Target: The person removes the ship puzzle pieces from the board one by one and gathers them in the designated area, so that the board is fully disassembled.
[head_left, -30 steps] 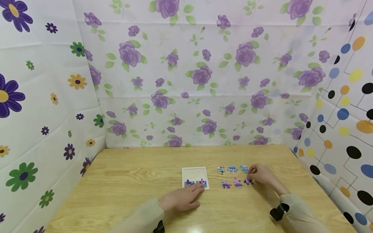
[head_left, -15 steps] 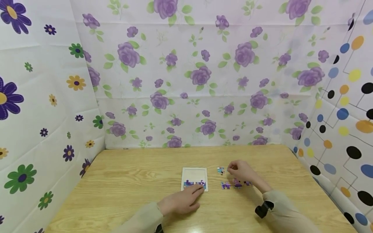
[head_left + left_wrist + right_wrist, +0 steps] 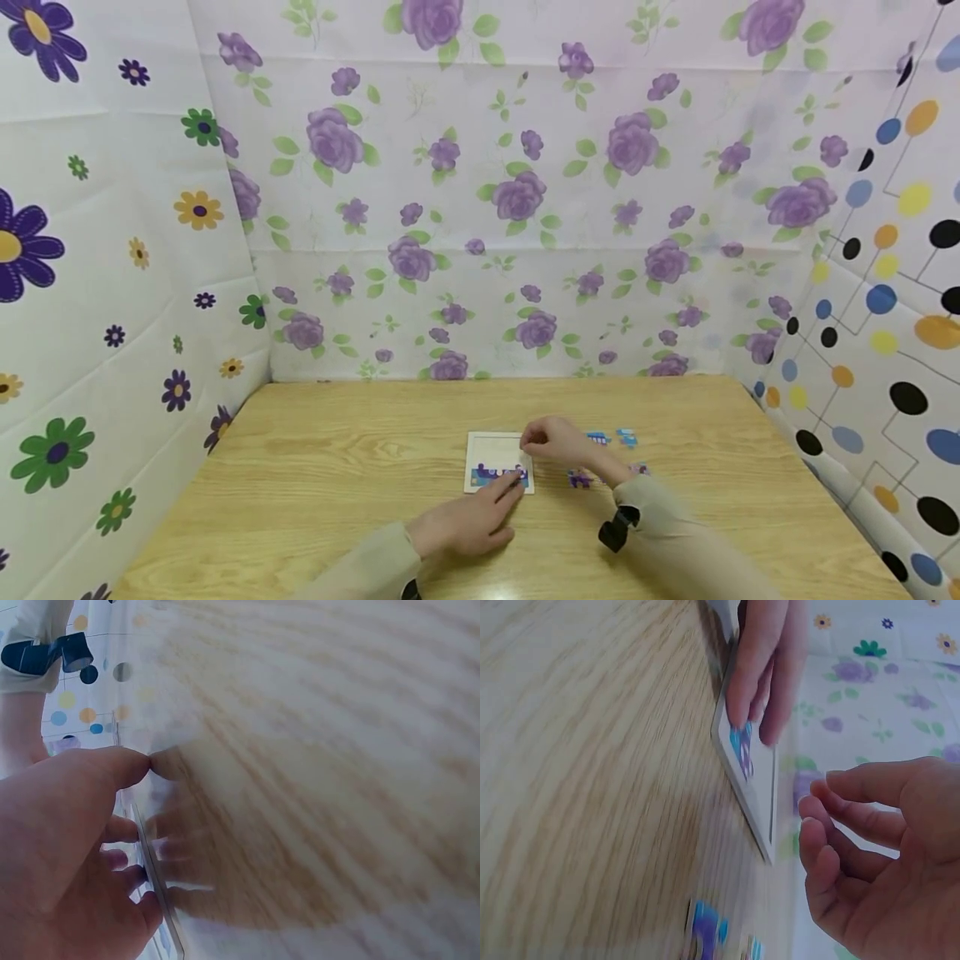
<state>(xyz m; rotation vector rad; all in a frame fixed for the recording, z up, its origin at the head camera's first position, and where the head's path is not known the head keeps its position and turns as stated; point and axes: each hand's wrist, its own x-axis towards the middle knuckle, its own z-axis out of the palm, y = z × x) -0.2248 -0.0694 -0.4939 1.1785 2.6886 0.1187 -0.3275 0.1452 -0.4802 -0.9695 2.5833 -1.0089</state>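
**Across the puzzle tray (image 3: 470,463), left hand (image 3: 472,517) rests, right hand (image 3: 561,442) hovers**

Down on the wooden table (image 3: 360,450) the tray lies flat, its lower right corner under the left hand: fingers extended and relaxed on the rim, thumb out on the wood. Up by the upper right corner, the right hand holds thumb and fingertips close together (whether anything sits between them, I cannot tell). From the right wrist, it's raised, a visible gap separating fingertips from tray. Inside, a blue-and-purple strip (image 3: 483,478) runs along the bottom edge; above it, the pale inner field opens right up to the top rim. Over to the right now: two blue pieces (image 3: 627,437) sit just beyond the right hand, and purple pieces (image 3: 579,479) show either side of the wrist crossing above them. A band of tabletop divides tray from pieces. Leftward, wood grain runs wide to the table's side edge; behind, more tabletop stretches back to the flowered cloth (image 3: 517,198).
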